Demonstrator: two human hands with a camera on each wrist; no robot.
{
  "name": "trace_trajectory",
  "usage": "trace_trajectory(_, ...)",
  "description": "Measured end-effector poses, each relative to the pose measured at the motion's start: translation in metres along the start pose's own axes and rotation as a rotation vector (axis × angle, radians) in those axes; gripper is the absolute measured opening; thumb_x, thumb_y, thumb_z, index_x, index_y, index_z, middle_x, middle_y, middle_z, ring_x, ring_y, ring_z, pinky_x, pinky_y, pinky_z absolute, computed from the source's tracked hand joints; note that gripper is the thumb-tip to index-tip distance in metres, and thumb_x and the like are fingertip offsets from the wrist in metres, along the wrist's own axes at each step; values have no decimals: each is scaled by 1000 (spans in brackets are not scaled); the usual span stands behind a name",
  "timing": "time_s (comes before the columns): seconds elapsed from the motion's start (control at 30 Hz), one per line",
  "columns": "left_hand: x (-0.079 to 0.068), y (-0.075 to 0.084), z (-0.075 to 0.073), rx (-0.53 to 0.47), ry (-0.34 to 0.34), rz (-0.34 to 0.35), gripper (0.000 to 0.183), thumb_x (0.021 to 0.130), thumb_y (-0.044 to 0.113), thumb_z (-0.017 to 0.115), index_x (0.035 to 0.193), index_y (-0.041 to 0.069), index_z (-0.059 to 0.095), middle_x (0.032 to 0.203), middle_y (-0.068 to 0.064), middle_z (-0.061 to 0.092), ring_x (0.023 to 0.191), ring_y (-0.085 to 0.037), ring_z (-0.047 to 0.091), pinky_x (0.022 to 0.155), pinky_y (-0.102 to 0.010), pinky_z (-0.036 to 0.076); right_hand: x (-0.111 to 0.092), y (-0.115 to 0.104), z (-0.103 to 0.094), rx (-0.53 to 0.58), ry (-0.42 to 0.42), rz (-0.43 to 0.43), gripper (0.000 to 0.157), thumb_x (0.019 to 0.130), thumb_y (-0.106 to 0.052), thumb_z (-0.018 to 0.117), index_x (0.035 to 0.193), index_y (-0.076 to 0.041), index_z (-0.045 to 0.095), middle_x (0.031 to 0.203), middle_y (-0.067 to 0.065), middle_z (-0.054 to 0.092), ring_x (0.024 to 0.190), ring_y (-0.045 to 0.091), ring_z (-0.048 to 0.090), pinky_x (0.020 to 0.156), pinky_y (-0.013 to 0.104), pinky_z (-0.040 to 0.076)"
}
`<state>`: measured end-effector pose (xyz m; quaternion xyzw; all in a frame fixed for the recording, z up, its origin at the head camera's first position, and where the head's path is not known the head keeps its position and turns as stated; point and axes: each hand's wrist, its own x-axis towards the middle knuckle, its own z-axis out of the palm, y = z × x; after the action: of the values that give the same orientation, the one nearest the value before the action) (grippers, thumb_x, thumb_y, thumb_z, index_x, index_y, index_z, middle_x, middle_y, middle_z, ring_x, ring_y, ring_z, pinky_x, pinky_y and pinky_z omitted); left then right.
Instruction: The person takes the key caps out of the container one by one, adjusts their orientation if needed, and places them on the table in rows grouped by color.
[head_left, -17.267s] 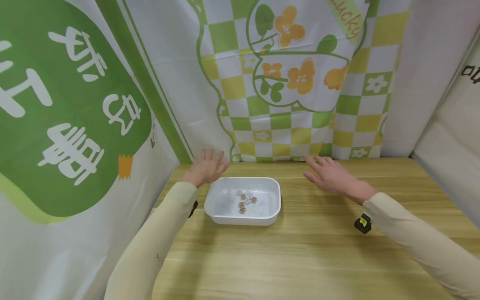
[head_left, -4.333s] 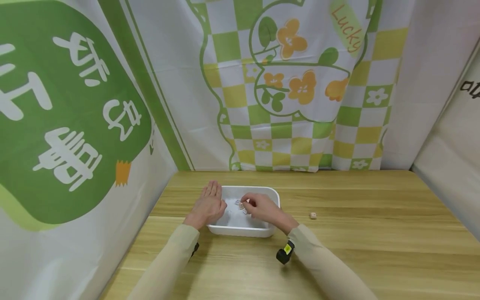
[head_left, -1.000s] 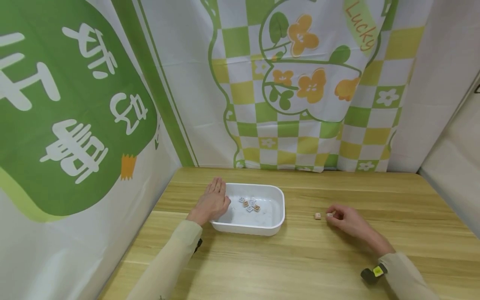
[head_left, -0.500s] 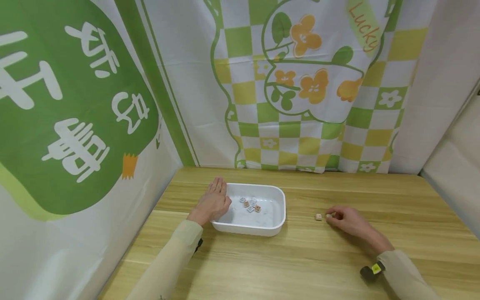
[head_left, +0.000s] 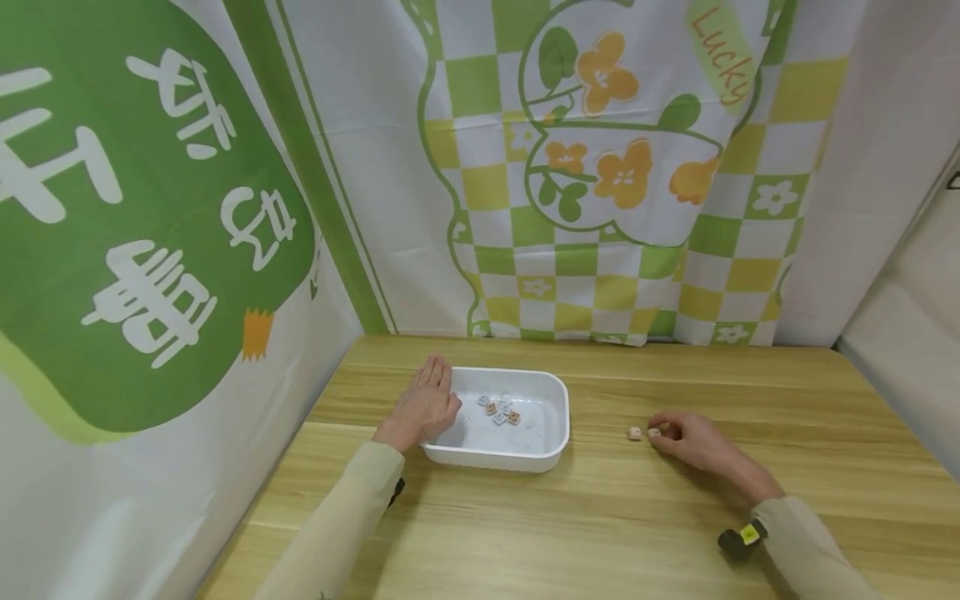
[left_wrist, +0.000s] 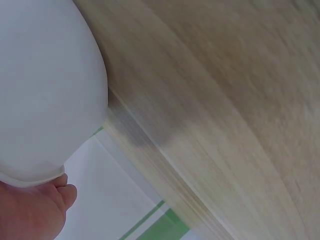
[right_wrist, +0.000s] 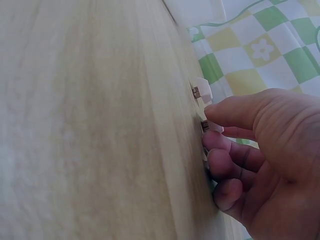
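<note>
My left hand [head_left: 424, 408] rests on the left rim of the white tray [head_left: 495, 457] with its fingers straight. In the left wrist view, part of that hand [left_wrist: 31, 212] shows at the rim, over the tray's outer wall [left_wrist: 45, 90]. Inside the tray lie several small white and brown square keycaps [head_left: 513, 417]. Right of it, my right hand [head_left: 696, 443] pinches a pale keycap [head_left: 654, 432] at the table surface. Another pale keycap [head_left: 635, 433] sits just left of it, a small gap apart. The right wrist view shows thumb and fingertips on the held keycap [right_wrist: 215, 127].
Everything stands on a wood-grain table [head_left: 480, 533]. Behind it hangs a green and yellow checked cloth [head_left: 577, 292]. A white cloth with a green print [head_left: 150, 217] borders the left side, and a plain pale cloth [head_left: 915, 292] the right.
Two keycaps now stand on the table right of the tray, from which they came. Over the last second my right hand shifts its keycap slightly left, toward the other. The left hand stays still.
</note>
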<state>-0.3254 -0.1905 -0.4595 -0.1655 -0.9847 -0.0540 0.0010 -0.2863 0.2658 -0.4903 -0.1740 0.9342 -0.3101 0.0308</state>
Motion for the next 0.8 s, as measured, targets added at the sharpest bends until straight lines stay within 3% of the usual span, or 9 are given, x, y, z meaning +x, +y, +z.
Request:
trace_trajectory(0.33, -1, 0, 0, 2, 35, 9, 63, 101, 28, 28, 152, -9, 21, 162, -25, 9, 152, -38, 9, 125, -47, 12, 1, -6, -4, 16, 6, -14, 32, 92, -21, 65, 117, 0, 65, 75, -2, 61, 62, 5, 49, 54, 22, 41)
trace_trajectory(0.6, 0, -1, 2, 6, 29, 11, 64, 101, 29, 29, 152, -10, 21, 162, -26, 9, 153, -38, 8, 126, -47, 12, 4, -27, -7, 21, 11, -31, 34, 95, -21, 62, 123, -3, 62, 78, 1, 64, 64, 6, 50, 54, 22, 42)
trace_trajectory(0.8, 1, 0, 0, 6, 26, 13, 64, 101, 28, 29, 152, -10, 20, 162, -26, 10, 152, -38, 9, 126, -47, 12, 7, -48, -9, 33, 38, -100, 33, 94, -21, 63, 121, -2, 64, 79, 2, 69, 62, 3, 52, 53, 22, 44)
